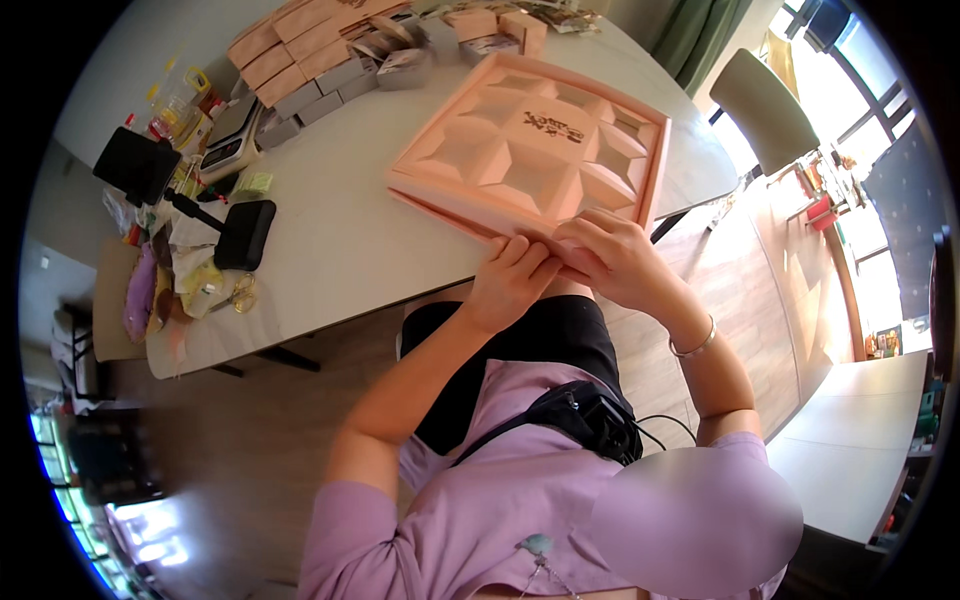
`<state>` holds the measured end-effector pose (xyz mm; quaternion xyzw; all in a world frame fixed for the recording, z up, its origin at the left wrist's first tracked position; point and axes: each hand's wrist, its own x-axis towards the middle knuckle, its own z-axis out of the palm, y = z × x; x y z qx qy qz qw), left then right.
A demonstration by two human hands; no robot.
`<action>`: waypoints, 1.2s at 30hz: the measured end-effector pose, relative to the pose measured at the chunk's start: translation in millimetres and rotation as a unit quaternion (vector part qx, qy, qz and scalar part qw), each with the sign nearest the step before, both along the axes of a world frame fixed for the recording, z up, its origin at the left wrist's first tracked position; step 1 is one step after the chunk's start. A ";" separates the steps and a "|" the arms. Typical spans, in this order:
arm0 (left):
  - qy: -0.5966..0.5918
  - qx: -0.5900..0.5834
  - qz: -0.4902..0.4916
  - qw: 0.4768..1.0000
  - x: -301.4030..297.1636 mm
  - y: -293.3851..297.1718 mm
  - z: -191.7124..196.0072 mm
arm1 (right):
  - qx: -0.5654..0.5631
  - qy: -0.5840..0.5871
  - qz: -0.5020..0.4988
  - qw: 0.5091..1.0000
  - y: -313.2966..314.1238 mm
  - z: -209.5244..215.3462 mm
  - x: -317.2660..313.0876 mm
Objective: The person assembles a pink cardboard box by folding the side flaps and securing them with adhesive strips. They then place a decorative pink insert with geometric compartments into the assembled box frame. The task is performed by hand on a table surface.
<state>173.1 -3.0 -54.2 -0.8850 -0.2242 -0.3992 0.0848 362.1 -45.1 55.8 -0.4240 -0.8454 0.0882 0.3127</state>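
Observation:
A large square pink gift box (pixel 530 140) with a faceted, quilted lid lies on the white table (pixel 340 230) close to its near edge. My left hand (pixel 512 280) and my right hand (pixel 610 255) meet at the box's near corner, fingers pinching its edge and folded flap. The right wrist wears a thin bracelet. Both forearms come up from below over my lap.
Stacks of small pink and grey boxes (pixel 300 55) sit at the table's far side. A black stand with a phone-like device (pixel 140 165), a black case (pixel 248 232), a scale and cluttered packets crowd the left end. A chair (pixel 765 110) stands at the right.

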 end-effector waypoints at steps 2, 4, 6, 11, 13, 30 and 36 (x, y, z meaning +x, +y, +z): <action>0.002 0.027 0.020 0.999 5.3 -1.7 -2.4 | 0.018 -0.017 0.003 1.000 5.2 -4.6 11.1; 0.003 0.043 0.030 0.999 9.0 -2.2 -2.1 | 0.067 -0.030 0.000 0.997 4.3 -8.5 18.0; 0.004 0.054 0.031 0.998 7.3 2.2 0.6 | 0.150 -0.037 -0.008 0.988 3.7 -10.5 21.6; 0.018 0.065 0.000 0.998 -3.9 4.5 9.5 | 0.062 0.088 -0.202 0.973 -46.5 -26.2 56.7; 0.020 0.065 -0.028 0.997 -2.8 0.8 7.8 | -0.015 0.158 -0.237 0.958 -61.4 -38.2 54.5; 0.041 0.084 -0.071 0.993 10.4 -7.5 17.6 | 0.073 0.098 -0.170 0.978 -43.9 -36.6 61.8; 0.030 0.061 -0.079 0.995 12.1 -7.7 13.7 | -0.018 0.138 -0.146 0.979 -33.0 -28.5 54.7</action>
